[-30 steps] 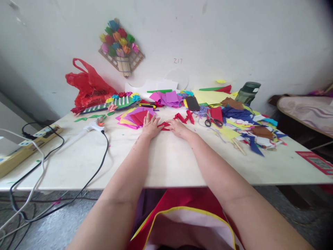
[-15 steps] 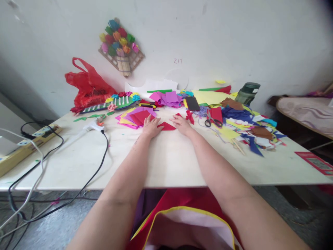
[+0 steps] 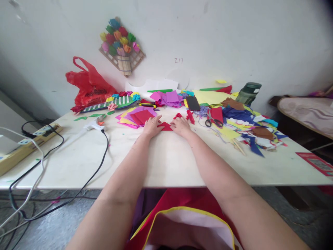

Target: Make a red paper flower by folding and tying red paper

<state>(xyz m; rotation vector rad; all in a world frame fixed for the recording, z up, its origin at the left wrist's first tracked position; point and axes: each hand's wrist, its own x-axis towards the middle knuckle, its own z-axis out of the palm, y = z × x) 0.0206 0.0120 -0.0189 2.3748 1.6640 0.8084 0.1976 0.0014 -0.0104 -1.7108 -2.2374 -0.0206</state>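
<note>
A: Where's the red piece (image 3: 165, 127) rn?

B: Approx. mid-frame, flat on the worktop (image 3: 173, 159), btwn the person's 2 hands. Looks folded, roughly a triangle, w/ its pt. toward the top of the frame. Paper or cloth, can't tell.

A: Long axis?

B: Runs L to R across the frame, approx. parallel to the worktop's near edge.

A: Which hand's nearer?

B: Neither, really: 1 at each end. The piece lies just right of the left hand (image 3: 152, 127) & just left of the right hand (image 3: 180, 125).

A: Hand status?

B: Left: palm down, fingers loosely spread, not clenched; thumb side hidden, so pinch vs. press can't be told. Right: fingers bent down over the piece's right end; same doubt re: grip.

A: Anything nearby?

B: Stack of coloured sheets (image 3: 134, 117) just beyond the left hand, toward frame left. Red folded strip (image 3: 190, 117) near the right hand, upper right of it, then scissors (image 3: 211, 119) further right.
</note>
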